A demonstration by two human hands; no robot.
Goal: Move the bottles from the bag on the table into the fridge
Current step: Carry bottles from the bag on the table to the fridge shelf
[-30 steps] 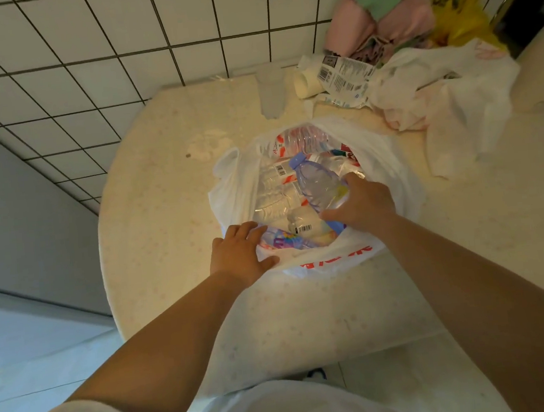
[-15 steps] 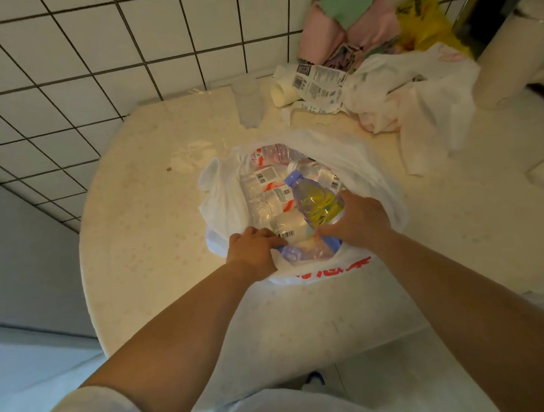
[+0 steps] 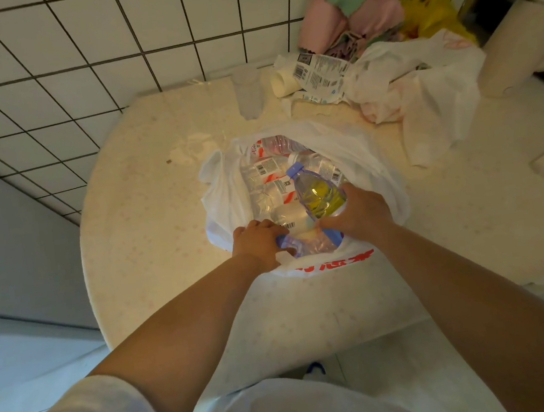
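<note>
The right hand (image 3: 357, 212) is gripping a blue-capped bottle (image 3: 319, 194), tilting it up out of the bag (image 3: 369, 163) on the bench (image 3: 139, 218). The left hand (image 3: 257, 242) is curling its fingers round a second bottle (image 3: 307, 244), likely to lift both together; a second ago it was only resting at the rim.

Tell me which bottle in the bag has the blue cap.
The bottle gripped by the right hand; the other bottles carry red-and-white labels, caps unseen.
</note>
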